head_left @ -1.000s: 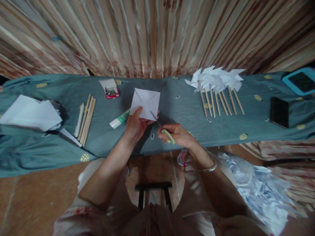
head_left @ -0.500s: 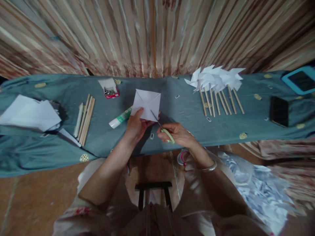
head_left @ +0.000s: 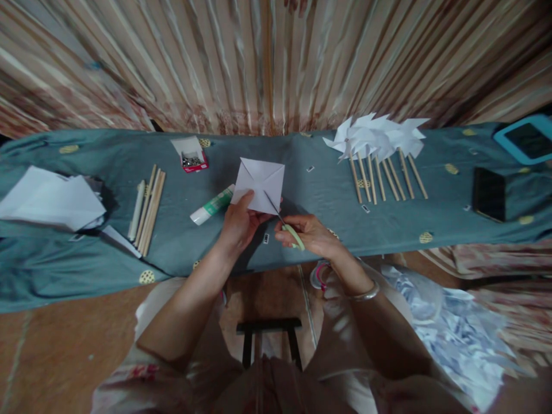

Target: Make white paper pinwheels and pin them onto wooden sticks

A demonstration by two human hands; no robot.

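My left hand is closed on a square sheet of white paper, thumb on top and fingers beneath. Diagonal lines run inward from the paper's far corners. In my right hand is a pair of scissors with light green handles. Their blades lie at the paper's near right corner, pointing toward its middle. Just left of the paper, a white and green glue stick rests on the cloth. An open red box of small metal pieces stands behind it.
White paper pinwheels on wooden sticks lie at the right, near a dark phone and a blue-framed device. Leftward are several sticks and stacked white paper. A bag of paper scraps sits on the floor.
The paper and my left hand have shifted slightly to the right. The scissors stay at the paper's near right corner, in my right hand.
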